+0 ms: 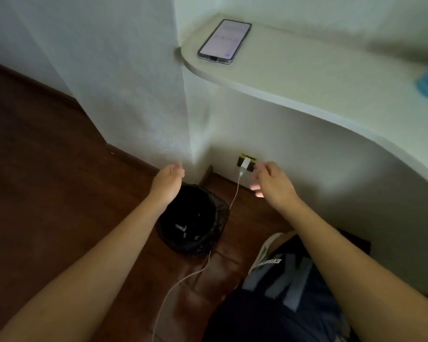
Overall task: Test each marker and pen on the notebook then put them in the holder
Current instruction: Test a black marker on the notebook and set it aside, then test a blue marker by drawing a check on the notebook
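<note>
A dark garment (289,280) at lower right carries large pale block letters, seen reversed; one small band reads roughly "ESSA", uncertain. The yellow label (249,156) above the wall socket and the phone (224,41) screen bear text too blurred to read.

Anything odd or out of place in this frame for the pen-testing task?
No markers, pens, notebook or holder are visible. Both hands, left hand and right hand, hang empty above the floor near a wall charger; a phone lies on the shelf.
</note>
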